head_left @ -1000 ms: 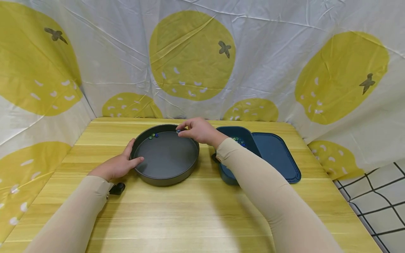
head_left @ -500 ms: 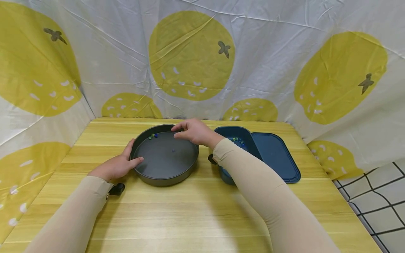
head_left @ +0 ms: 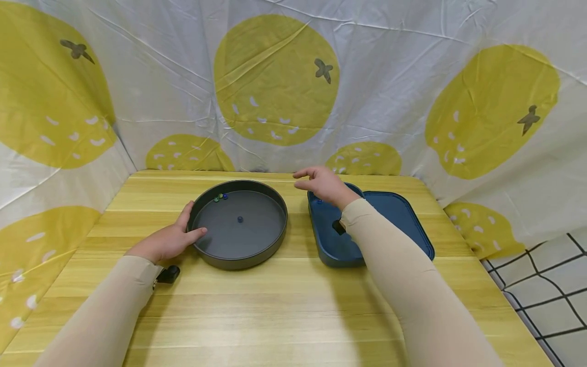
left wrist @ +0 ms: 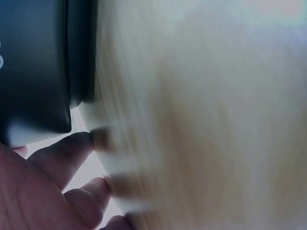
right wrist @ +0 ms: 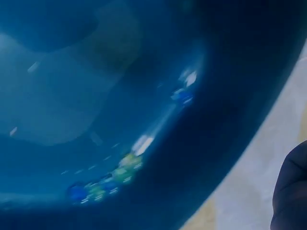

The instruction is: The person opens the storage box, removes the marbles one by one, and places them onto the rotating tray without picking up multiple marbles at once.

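Observation:
My left hand holds the left side of a dark grey round cake pan, thumb over the rim and fingers along the outer wall. Inside the pan, a dark blue marble lies near the middle, and a small cluster of green and blue marbles sits by the back left wall. My right hand is above the back of a blue rectangular container, thumb and fingers apart with nothing between them. Several blue and green marbles line the container's inner edge in the right wrist view; the arm partly hides them from the head.
A flat blue lid lies to the right of the container, partly behind the forearm. All of it stands on a wooden table. A white curtain with yellow fruit prints hangs behind and at the sides.
The right hand let go of a marble over the pan, and that marble rolled toward the pan's middle. The hand then moved right to the blue container. The left hand stayed put.

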The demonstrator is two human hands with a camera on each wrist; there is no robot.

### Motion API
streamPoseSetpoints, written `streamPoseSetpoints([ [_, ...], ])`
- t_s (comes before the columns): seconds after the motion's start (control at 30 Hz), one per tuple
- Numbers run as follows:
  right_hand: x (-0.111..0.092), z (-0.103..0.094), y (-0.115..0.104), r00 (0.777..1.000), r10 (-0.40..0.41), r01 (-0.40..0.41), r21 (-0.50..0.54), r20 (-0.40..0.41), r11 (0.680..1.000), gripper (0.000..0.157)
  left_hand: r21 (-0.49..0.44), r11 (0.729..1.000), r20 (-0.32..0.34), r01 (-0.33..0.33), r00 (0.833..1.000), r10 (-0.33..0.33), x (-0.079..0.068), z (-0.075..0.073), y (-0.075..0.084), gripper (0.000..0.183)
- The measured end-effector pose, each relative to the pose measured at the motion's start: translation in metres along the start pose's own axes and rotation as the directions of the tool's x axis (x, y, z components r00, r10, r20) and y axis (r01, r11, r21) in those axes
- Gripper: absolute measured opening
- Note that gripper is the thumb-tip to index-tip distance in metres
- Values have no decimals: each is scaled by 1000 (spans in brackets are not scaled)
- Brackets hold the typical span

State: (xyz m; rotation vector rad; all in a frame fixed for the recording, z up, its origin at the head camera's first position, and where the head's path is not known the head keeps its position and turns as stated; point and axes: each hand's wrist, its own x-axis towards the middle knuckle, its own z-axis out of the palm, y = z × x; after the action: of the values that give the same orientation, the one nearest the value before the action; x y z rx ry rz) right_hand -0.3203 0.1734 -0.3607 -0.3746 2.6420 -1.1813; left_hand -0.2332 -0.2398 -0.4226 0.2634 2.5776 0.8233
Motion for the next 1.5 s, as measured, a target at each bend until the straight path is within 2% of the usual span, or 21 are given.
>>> streamPoseSetpoints([
  [0.2,1,-14,35,998,59,-60,-67,-19,996,43,0,1000,3,0,1000,0,0,0,0,104],
  [0.43,0,-19,60,992,119,-122,-96,-32,988,41,-4,1000,2,-2,1000,2,2,0,-1,104],
  [0.73,1,-17,91,988,155,-151,-291,-9,945,40,10,1000,1,-5,1000,5,1,1,0,105],
  [1.07,4,-12,95,985,169,-145,-402,24,904,38,6,1000,9,-11,1000,11,-1,1,4,104],
  [1.5,11,7,79,986,127,-67,-442,108,894,29,14,1000,1,9,1000,-9,-2,-1,5,104],
])
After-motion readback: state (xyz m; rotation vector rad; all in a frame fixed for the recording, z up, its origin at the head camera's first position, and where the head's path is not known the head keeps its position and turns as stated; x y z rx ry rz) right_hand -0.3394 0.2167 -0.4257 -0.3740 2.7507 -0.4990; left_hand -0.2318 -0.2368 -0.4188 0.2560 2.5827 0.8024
